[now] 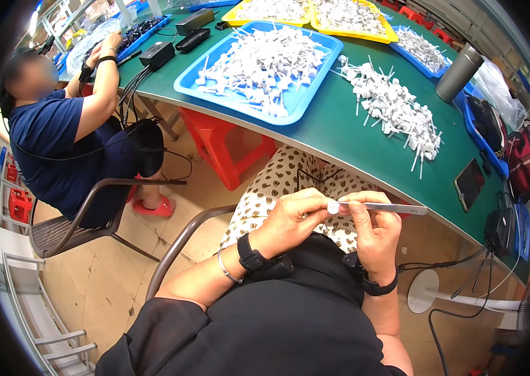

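Observation:
Over my lap, my left hand [287, 222] pinches a small white plastic part [333, 207] between thumb and fingers. My right hand [375, 235] is closed around a metal scalpel-like tool or tweezers [397, 207], its flat silver end pointing right and its tip at the white part. Which of the two it is, I cannot tell. Beyond my hands, on the green table [340, 135], lies a loose heap of similar white parts with thin stems [397, 106]. A blue tray [186, 84] to its left holds many more of them.
Yellow trays [321, 31] of white parts stand at the back. On the right are a grey bottle [459, 72], a phone [469, 183] and a black box [499, 230] with cables. A red stool [227, 150] stands under the table. At left a co-worker [67, 138] sits working.

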`<state>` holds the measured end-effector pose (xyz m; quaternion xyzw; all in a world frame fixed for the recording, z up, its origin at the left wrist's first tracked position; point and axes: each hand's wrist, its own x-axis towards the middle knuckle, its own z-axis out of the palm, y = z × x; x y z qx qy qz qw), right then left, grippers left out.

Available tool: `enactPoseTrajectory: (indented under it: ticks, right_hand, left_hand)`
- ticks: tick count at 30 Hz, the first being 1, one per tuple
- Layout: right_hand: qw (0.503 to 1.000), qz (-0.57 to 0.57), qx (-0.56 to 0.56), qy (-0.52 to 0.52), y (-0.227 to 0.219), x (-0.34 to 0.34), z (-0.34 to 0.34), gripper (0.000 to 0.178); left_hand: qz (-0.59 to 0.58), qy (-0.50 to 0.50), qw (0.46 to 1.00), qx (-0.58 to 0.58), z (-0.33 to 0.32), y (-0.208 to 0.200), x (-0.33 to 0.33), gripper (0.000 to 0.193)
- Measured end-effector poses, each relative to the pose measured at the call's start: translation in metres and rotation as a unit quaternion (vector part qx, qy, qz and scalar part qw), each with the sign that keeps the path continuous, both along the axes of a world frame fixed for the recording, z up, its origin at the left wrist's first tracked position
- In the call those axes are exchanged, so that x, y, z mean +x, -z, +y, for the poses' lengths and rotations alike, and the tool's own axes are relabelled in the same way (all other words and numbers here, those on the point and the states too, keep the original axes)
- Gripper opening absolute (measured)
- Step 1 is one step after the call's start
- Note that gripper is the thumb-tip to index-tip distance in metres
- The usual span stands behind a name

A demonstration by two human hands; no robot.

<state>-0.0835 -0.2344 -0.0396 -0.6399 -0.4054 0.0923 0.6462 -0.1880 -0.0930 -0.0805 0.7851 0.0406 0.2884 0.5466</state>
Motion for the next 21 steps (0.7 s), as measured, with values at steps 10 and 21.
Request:
enactPoseTrajectory:
  ticks: [10,21]
  right_hand:
    - [0.984,-0.171,-0.021,0.044,0.0,-0.004,0.004,0.005]
    - [0.999,0.017,-0.024,-0.019,-0.008,-0.004,-0.001,0.005]
  left_hand:
    - [-0.007,-0.008,1.0,0.008,-0.001,0.003,0.002,0.012]
    - [-0.019,0.036,0.999,-0.01,0.006,-0.001,0.001,0.012]
